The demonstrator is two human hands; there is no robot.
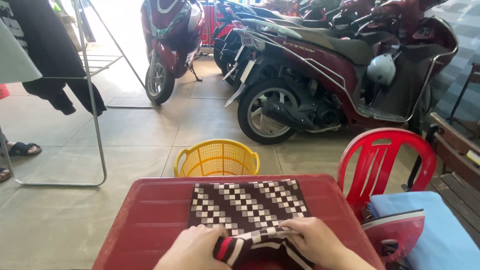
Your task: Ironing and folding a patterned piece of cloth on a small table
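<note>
— What have you got hold of right now?

— Both your hands are closed on the near edge of the checkered garment (249, 206). Your left hand (192, 247) presses and pinches the fabric at its near left corner; your right hand (315, 239) has its fingers curled over a bunched fold where a red, white and dark striped band shows, just between the two hands.

— And where does the rest of it lie?

— It spreads flat away from your grip across the red plastic table (155, 215), its far edge stopping short of the table's far rim.

— What is around you?

— Beyond your hands, past the table's far edge, a yellow laundry basket (217, 157) stands on the tiled floor (130, 135). To the right of your right hand sits a red iron (395, 234) on a blue cloth (440, 230), with a red plastic chair (382, 160) behind it. Farther off, parked scooters (320, 75) fill the back, and a metal drying rack (92, 95) with dark clothes stands far to the left of your left hand.
</note>
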